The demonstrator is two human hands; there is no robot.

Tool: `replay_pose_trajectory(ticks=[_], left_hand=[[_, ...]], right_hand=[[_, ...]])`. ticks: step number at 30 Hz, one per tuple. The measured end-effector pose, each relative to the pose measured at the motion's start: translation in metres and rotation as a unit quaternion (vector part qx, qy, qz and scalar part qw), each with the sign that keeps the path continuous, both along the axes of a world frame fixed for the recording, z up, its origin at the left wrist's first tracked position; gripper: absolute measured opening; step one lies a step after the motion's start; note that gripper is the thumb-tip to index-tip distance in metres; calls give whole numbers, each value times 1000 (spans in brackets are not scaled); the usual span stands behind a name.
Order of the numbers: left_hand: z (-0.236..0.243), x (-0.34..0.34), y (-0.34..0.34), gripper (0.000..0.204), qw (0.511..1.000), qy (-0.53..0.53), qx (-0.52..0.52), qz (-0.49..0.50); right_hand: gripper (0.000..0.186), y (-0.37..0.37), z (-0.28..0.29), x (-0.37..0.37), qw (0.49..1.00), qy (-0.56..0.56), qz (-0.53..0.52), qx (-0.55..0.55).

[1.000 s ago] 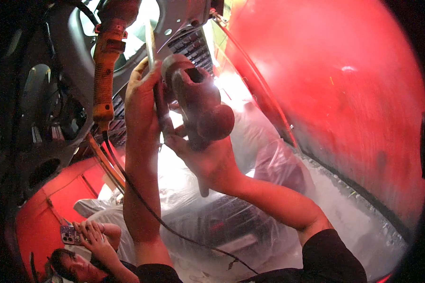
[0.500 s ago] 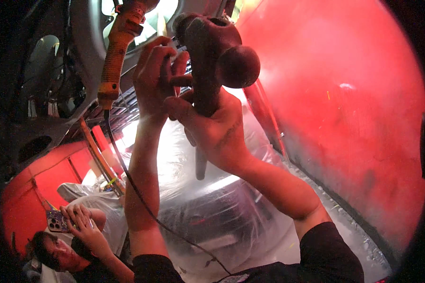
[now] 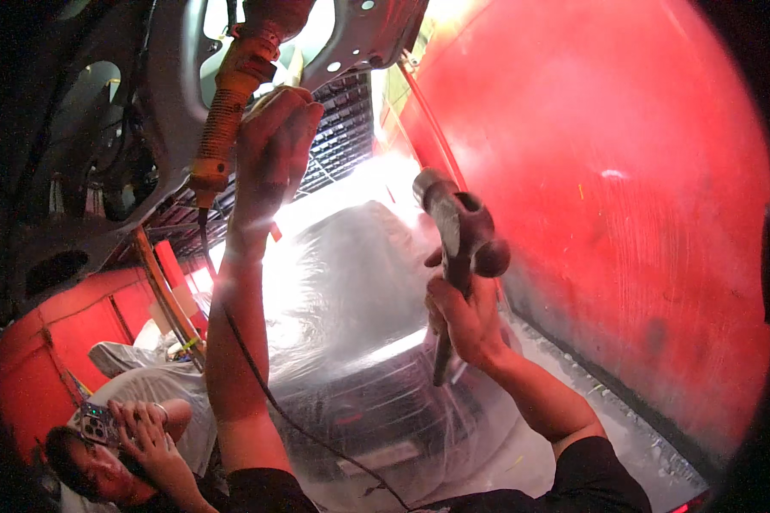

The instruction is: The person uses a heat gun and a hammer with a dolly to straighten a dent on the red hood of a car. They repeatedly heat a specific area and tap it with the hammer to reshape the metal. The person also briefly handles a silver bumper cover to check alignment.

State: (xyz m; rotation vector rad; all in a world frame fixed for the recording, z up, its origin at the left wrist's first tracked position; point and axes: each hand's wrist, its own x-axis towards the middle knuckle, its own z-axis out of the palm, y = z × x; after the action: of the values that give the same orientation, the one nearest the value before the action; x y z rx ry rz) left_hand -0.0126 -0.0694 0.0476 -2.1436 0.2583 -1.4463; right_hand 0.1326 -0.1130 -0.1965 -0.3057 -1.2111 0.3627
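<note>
My right hand (image 3: 466,318) is wrapped round the handle of a ball-peen hammer (image 3: 459,224), its head up and its round ball end to the right. The lower end of the handle sticks out below my fist. At the upper left, my left hand (image 3: 275,137) is raised with fingers curled, close to the lower edge of a dark metal panel with cut-outs (image 3: 175,51). What that hand holds, if anything, is hidden. Right beside it hangs a yellow-orange work lamp handle (image 3: 216,128) with a cord (image 3: 261,372) running down past my left forearm.
Behind my arms stands a vehicle under clear plastic sheeting (image 3: 359,342). A red wall (image 3: 607,171) runs along the right. At the lower left a person (image 3: 103,462) holds up a phone (image 3: 98,422). Upright posts (image 3: 169,295) stand behind that person.
My right hand with the hammer has moved down and right, away from my left hand. My left hand has stayed high by the panel. The lamp handle appears shifted slightly right.
</note>
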Motion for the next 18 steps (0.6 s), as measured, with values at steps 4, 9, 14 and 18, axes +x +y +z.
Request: replay_pose_trajectory(ticks=[4, 9, 14, 18], left_hand=[[0, 4, 12, 12, 997, -8, 72, 15], [-7, 2, 10, 15, 1000, 3, 30, 4], [-10, 4, 11, 14, 997, 25, -6, -72], [-7, 12, 15, 12, 996, -19, 90, 21]], right_hand=[[25, 2, -17, -1, 992, -73, -93, 49], [33, 1, -24, -5, 983, -105, -148, 41], [35, 2, -22, -4, 966, -161, -196, 42], [20, 46, -41, 4, 991, -125, -40, 28]])
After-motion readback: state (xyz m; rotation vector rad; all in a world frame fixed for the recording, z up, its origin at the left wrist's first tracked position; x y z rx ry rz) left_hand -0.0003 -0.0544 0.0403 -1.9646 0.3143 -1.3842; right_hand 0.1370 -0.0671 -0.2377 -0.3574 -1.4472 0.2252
